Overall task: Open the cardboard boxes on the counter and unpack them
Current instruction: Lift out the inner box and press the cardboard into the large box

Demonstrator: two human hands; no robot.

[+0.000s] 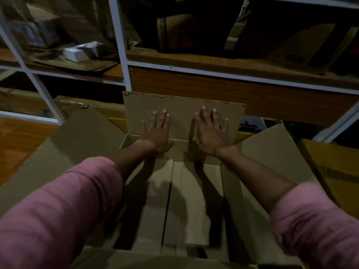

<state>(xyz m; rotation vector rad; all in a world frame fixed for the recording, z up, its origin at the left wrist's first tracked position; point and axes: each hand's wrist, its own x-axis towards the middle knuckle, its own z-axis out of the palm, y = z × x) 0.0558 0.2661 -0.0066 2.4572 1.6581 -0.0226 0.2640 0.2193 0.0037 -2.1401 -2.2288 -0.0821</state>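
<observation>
- Pink sleeves point(58, 206) fill the lower corners, pushed up on both forearms, which reach forward over an open cardboard box point(272, 164).
- Left hand point(156, 133) lies flat on the far flap point(182, 111), fingers straight and slightly spread, gripping nothing; the palm's heel sits at the flap's fold line.
- Right hand point(210, 133) rests on the same flap just beside the left, fingers splayed wider, also holding nothing.
- Beyond the fingertips the far flap tilts away, its top edge ragged.
- Side flaps point(81, 140) stand out left and right of the hands.
- Below the wrists, inside the box, upright flat cardboard pieces point(186, 200) are packed side by side with dark gaps between them.
- Past the fingertips stands a white-framed shelf unit point(120, 45) with wooden boards, holding dim cartons and a small white box point(81, 52).
- Right of the right hand, a yellow carton point(334, 167) sits behind the side flap.
</observation>
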